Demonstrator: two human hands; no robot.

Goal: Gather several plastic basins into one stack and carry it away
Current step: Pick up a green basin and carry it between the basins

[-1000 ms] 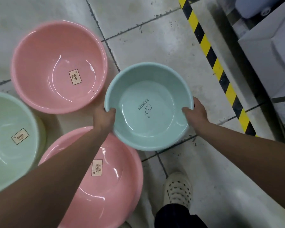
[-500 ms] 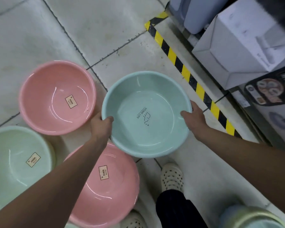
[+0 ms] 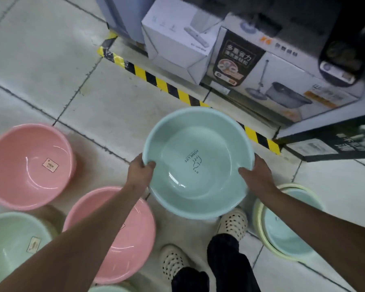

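Down by the person's feet, on the floor, the near pink basin (image 3: 133, 239) sits at the left. A yellow basin (image 3: 259, 228) with a nested basin (image 3: 287, 234) inside it sits at the right. A little higher, in the air between them, the left hand (image 3: 140, 172) and the right hand (image 3: 256, 175) hold the blue-green basin (image 3: 198, 165) by its rim, one on each side. The fingers (image 3: 149, 164) are curled tight over the edge. To do this step well, the person should keep it flat, bring it right over the next basin, and lower it in straight so it does not jam. Farther off sit the far pink basin (image 3: 27, 165) and the striped tape (image 3: 162, 84).
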